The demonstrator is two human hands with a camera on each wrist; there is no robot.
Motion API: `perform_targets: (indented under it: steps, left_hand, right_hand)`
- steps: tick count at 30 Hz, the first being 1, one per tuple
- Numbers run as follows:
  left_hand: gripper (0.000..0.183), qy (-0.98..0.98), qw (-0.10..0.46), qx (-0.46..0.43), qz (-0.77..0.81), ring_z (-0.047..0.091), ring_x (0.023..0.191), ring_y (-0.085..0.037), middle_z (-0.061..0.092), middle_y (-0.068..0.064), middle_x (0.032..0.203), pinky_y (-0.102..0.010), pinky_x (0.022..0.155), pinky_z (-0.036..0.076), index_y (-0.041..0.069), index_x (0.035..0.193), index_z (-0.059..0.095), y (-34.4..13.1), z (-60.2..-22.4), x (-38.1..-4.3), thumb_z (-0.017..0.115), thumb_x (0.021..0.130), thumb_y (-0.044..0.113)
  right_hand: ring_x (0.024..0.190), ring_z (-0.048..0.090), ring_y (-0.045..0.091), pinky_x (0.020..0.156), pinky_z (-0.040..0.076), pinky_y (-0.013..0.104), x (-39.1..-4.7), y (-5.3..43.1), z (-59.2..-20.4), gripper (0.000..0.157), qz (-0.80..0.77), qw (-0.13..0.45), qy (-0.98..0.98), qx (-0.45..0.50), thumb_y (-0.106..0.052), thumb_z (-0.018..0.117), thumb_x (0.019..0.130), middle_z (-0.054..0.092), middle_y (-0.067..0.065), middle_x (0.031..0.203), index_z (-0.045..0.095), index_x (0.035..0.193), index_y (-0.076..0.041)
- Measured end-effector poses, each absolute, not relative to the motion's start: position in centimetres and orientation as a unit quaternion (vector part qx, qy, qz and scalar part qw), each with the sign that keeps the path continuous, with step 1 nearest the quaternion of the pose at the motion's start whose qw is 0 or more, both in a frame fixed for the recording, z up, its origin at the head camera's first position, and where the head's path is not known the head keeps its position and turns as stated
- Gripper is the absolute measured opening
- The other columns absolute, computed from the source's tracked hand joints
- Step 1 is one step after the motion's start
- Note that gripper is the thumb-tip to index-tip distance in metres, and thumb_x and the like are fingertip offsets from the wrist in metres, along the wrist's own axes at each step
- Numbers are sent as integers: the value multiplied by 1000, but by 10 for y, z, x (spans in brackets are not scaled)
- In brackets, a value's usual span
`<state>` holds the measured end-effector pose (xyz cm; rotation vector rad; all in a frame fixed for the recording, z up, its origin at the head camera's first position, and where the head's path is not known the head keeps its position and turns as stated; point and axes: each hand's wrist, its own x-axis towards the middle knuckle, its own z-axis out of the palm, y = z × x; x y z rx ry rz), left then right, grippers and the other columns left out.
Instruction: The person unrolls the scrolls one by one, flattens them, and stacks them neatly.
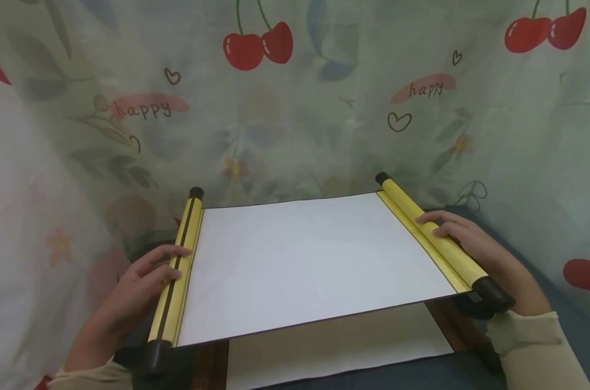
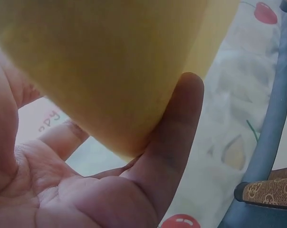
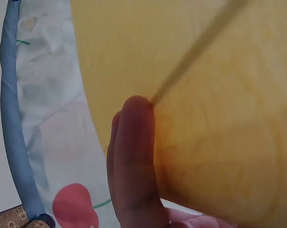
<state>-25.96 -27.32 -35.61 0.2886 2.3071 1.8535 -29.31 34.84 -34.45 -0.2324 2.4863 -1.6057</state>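
A hanging scroll with a blank white sheet (image 1: pixel 304 260) is held spread between my two hands, raised above the surface below. My left hand (image 1: pixel 141 287) grips its yellow left roll (image 1: pixel 187 233), thumb and fingers around it. Black knobs cap the ends of both rolls. On the other side, my right hand (image 1: pixel 470 238) holds the thicker yellow right roll (image 1: pixel 446 244), with fingertips over its top. The left wrist view shows the thumb (image 2: pixel 181 114) pressed against the yellow roll (image 2: pixel 100 71). In the right wrist view, a finger (image 3: pixel 136 152) lies along the yellow backing (image 3: pixel 219 104).
Under the raised scroll lies another white sheet (image 1: pixel 343 346) with brown side strips. A brown patterned roll (image 2: pixel 272 192) with a dark end cap shows in the left wrist view. Dark blue-grey cloth (image 1: pixel 558 319) lies beneath. A cherry-print curtain (image 1: pixel 314 135) hangs behind and around.
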Motion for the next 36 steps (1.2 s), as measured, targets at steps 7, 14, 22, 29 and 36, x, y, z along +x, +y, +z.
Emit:
perform_targets:
  steps: [7, 14, 22, 29, 36]
  left_hand:
    - [23, 773, 99, 87, 621, 76, 78, -28, 74, -9, 100, -44, 68, 64, 24, 132, 57, -273, -357, -260, 63, 109, 26]
    - [26, 765, 87, 112, 628, 76, 81, -25, 75, -7, 101, -42, 70, 63, 23, 135, 55, -278, -358, -259, 61, 110, 19]
    - [29, 772, 88, 106, 620, 76, 86, -26, 76, -7, 103, -43, 74, 64, 19, 139, 51, -280, -356, -258, 57, 112, 23]
    - [25, 765, 91, 98, 630, 76, 89, -26, 73, -9, 107, -44, 75, 63, 19, 137, 52, -281, -357, -260, 53, 112, 17]
    - [23, 771, 102, 92, 622, 76, 88, -27, 73, -9, 109, -44, 75, 63, 21, 133, 51, -280, -357, -259, 57, 111, 22]
  right_hand:
    - [80, 70, 23, 71, 61, 35, -292, 350, -346, 26, -532, 84, 839, -79, -27, 51, 112, 58, 10, 112, 63, 129, -43]
    - [80, 69, 23, 72, 60, 35, -292, 358, -342, 28, -524, 75, 845, -73, -27, 51, 112, 59, 9, 110, 61, 134, -40]
    - [83, 68, 20, 74, 58, 33, -293, 372, -341, 30, -498, 59, 862, -77, -28, 45, 114, 60, 3, 113, 59, 137, -41]
    - [89, 67, 17, 77, 58, 32, -293, 376, -342, 34, -496, 63, 863, -71, -29, 42, 115, 56, -4, 122, 60, 141, -40]
    - [84, 69, 17, 75, 60, 32, -293, 377, -342, 34, -517, 71, 849, -79, -28, 42, 115, 62, -8, 115, 63, 138, -40]
